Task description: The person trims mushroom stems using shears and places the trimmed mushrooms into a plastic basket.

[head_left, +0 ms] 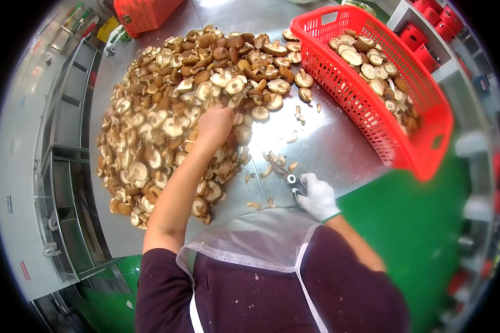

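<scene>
A large heap of brown-capped mushrooms (161,133) with pale undersides covers much of the metal table. My bare left hand (215,125) reaches into its middle, fingers curled down among the mushrooms; what they close on is hidden. In a white glove, my right hand (318,197) grips a pair of scissors (292,180) by the dark handles, low over the table's near side. The blades point away toward several cut stem pieces (279,160). No mushroom shows between the blades.
On the right, a red perforated basket (339,83) holds many stemless mushroom caps (375,69). Another red basket (144,16) stands at the far left. Loose stems lie on the metal table (339,144). Metal shelving (72,188) runs along the left, with green floor (416,216) at right.
</scene>
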